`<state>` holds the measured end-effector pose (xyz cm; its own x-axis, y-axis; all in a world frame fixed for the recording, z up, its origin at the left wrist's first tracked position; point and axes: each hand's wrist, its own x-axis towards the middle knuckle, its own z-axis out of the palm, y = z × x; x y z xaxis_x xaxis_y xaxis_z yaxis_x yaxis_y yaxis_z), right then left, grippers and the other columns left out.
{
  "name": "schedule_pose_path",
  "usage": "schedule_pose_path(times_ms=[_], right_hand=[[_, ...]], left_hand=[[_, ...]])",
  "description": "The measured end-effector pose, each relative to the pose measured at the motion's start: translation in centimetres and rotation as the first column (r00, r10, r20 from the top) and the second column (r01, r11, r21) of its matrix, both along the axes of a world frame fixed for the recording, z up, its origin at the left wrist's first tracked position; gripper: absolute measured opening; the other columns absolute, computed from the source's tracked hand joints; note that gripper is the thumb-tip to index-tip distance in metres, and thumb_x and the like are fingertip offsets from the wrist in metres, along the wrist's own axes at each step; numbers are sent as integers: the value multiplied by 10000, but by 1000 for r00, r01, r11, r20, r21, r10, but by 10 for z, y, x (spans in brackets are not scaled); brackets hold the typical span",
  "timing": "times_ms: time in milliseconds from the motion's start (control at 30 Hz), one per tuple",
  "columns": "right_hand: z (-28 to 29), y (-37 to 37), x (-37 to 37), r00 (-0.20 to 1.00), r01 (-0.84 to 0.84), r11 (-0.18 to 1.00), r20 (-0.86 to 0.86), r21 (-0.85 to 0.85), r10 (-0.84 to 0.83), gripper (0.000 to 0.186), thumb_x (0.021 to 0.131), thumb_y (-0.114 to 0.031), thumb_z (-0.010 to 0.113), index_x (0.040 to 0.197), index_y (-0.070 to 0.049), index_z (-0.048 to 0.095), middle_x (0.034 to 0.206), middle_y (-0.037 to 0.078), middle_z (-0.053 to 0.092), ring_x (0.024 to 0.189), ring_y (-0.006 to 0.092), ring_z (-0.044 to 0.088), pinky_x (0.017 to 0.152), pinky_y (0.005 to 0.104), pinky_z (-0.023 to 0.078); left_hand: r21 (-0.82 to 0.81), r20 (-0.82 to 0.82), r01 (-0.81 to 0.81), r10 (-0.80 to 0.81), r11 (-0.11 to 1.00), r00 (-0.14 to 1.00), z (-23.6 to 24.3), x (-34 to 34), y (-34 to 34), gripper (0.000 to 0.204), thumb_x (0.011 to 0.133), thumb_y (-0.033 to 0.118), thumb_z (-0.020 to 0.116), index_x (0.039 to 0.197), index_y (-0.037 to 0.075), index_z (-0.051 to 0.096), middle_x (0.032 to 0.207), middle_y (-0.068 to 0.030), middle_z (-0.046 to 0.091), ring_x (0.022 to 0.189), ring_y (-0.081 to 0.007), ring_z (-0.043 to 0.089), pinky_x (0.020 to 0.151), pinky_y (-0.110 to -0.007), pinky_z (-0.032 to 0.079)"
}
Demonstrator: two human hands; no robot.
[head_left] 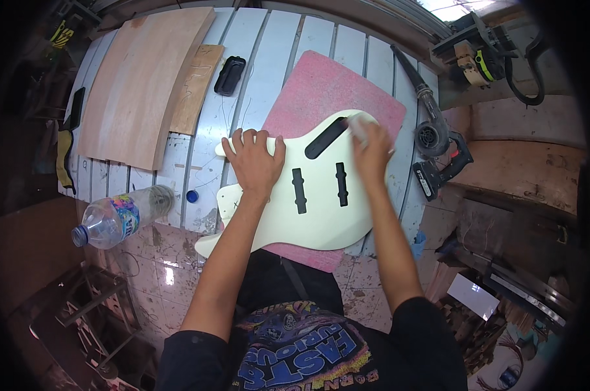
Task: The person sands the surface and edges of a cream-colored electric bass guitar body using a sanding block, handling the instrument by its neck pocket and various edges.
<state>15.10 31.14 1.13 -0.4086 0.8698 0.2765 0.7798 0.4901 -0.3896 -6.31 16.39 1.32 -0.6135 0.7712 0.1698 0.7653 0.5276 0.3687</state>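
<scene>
A cream-white electric guitar body (321, 225) lies flat with a long slanted dark cavity and two narrow dark slots in its face. My left hand (254, 163) rests on its left side near the upper horn, fingers spread and nothing held. At the upper right edge, my right hand (375, 153) is smeared by motion. Its fingers are closed on a thin pale pad (358, 128), which touches the body beside the slanted cavity. What the pad is made of I cannot make out.
Beneath the body is a pink mat (321, 78) on a slatted white table (264, 65). Left stand a large wooden panel (139, 85), black tray (230, 75), plastic bottle (116, 221) and blue cap (191, 195). A cordless blower (432, 133) lies close right of my right hand.
</scene>
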Motion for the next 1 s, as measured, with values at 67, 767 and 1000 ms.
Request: schedule_pose_path(times_ms=[67,767,1000], right_hand=[[52,-8,-20,998,-47,999,32,1,47,427,865,-127,764,1283,-128,675,1272,160,643,1206,385,582,1034,539,430],[-11,-37,-12,997,11,999,79,-40,-8,484,858,-179,777,1326,-176,655,1299,158,610,1229,385,555,1034,581,411],[-8,-76,-11,992,-88,996,85,-14,89,556,806,-139,805,1340,-206,667,1324,146,609,1281,373,544,1060,572,388]], left_hand=[[-21,11,-19,19,1000,1000,0,-5,-3,380,955,405,622,1103,81,756,1215,-120,676,1359,-361,468,1215,-644,189],[-25,59,-2,4,1000,998,4,-2,0,398,960,409,619,1122,71,753,1237,-126,665,1378,-364,451,1229,-636,162],[-16,51,-9,10,1000,999,4,-4,1,390,963,405,620,1114,72,754,1226,-124,669,1376,-369,454,1226,-641,164]])
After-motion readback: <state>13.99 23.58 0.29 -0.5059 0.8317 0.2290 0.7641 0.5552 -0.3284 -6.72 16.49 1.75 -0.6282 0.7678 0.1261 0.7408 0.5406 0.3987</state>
